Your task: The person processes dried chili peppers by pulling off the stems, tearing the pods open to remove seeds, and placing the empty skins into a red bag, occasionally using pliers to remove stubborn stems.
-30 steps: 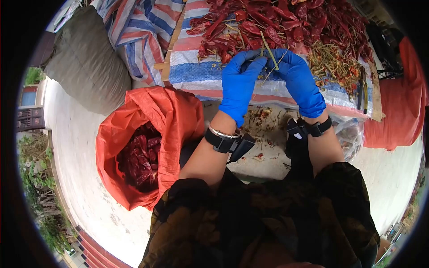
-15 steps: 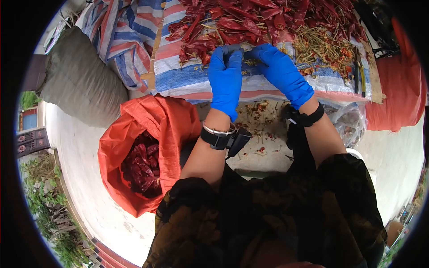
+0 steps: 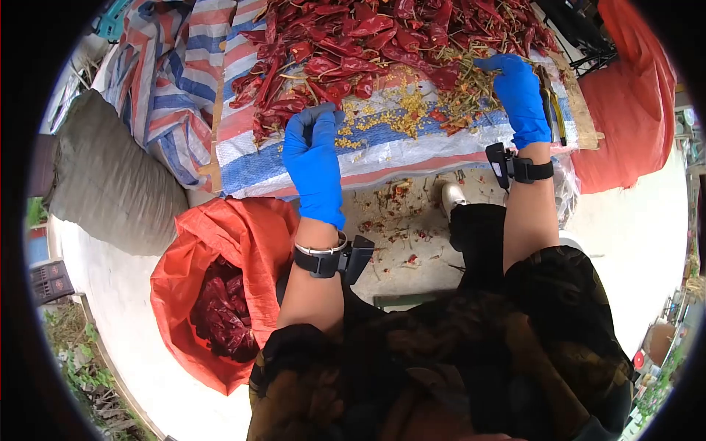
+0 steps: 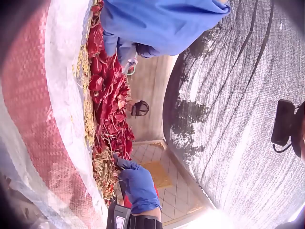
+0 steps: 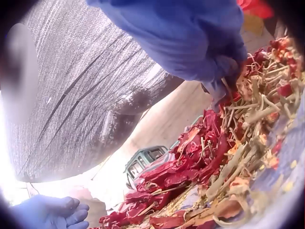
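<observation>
On striped woven sheet, dried red chilies lie heaped: likely light, leathery, tearable; best pinched near stalk end. Left hand at heap's edge, right hand at stem pile; cannot tell whether either grips anything.

Dried peppers show glossy, wrinkled skins; loose stems look matt and rough. The striped sheet is woven plastic, faintly shiny. Smooth, rubbery gloves crease; the open red sack has a crinkled plastic sheen, the grey sack a dull, cloth-like finish.
</observation>
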Motion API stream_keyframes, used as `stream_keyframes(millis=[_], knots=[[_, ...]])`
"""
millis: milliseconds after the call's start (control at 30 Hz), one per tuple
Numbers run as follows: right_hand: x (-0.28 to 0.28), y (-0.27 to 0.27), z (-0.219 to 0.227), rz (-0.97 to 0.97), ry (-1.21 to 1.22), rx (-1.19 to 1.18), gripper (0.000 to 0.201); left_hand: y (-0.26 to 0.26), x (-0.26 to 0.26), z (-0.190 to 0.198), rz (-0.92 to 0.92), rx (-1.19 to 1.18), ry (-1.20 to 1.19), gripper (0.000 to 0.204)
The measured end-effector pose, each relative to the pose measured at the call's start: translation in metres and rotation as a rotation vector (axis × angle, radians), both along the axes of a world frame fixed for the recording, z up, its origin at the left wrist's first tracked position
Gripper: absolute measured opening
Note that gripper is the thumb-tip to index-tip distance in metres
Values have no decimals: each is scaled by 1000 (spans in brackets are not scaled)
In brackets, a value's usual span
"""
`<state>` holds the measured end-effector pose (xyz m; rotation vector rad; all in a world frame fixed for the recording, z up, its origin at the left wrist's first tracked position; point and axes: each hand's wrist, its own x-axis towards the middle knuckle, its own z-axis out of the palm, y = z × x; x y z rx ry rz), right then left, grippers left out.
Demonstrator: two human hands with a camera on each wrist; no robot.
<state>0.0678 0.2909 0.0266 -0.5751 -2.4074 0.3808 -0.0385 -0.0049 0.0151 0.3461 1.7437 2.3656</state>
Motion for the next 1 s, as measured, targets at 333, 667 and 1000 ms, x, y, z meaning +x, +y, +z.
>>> stream_keyframes(millis=[333, 667, 1000], knots=[[-42, -55, 10, 102, 42, 124, 41, 4, 3, 2, 28, 35, -19, 11], [-52, -73, -18, -74, -348, 107, 52, 1, 2, 4, 0, 52, -24, 11], [-35, -60, 20, 182, 247, -373, 34, 1, 1, -3, -15, -8, 52, 16]])
